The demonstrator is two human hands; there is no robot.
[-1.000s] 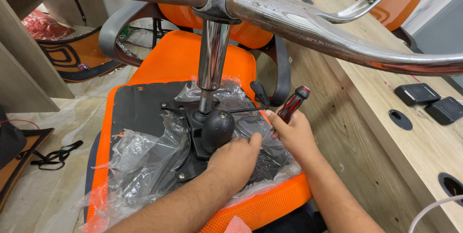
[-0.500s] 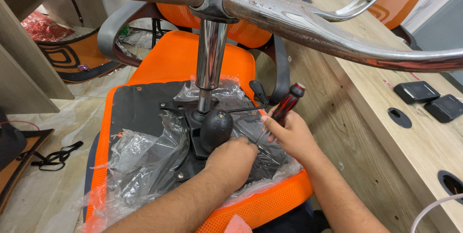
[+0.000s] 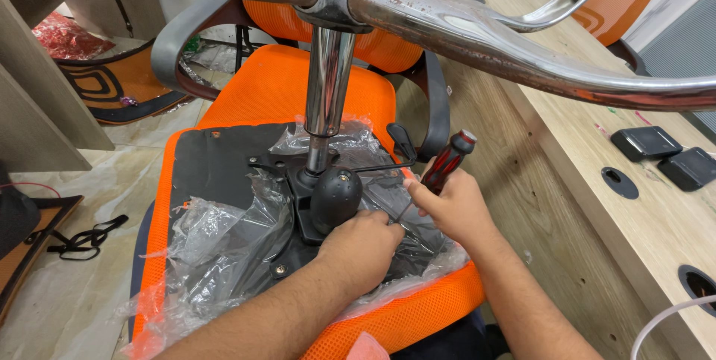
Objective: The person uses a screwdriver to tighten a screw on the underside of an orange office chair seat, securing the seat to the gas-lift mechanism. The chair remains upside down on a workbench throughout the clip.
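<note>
Two hands are working at frame centre on an upturned orange seat [image 3: 276, 92]. Left hand [image 3: 363, 242] is lying palm-down on the black mechanism plate [image 3: 298, 211], fingers curled over its edge just below the black knob [image 3: 335, 197]; whether it is actually gripping anything, cannot tell. Right hand [image 3: 447, 207] is sitting just right of it, fingers closed around a screwdriver [image 3: 445, 164] with a red-and-black handle; the handle is sticking up toward the upper right, the shaft is slanting down-left to the plate, tip hidden between the two hands. Clear plastic wrap [image 3: 216, 248] is lying crumpled over the seat underside, around the plate. Chrome column [image 3: 326, 92] is rising from the plate to the chrome base legs [image 3: 477, 39] running across the top of the frame. Grey armrest [image 3: 175, 54] is showing at upper left. Wooden desk [image 3: 597, 151] is filling the right side, with two black boxes [image 3: 667, 155] on it. Black straps [image 3: 82, 237] are lying on the floor at lower left.
</note>
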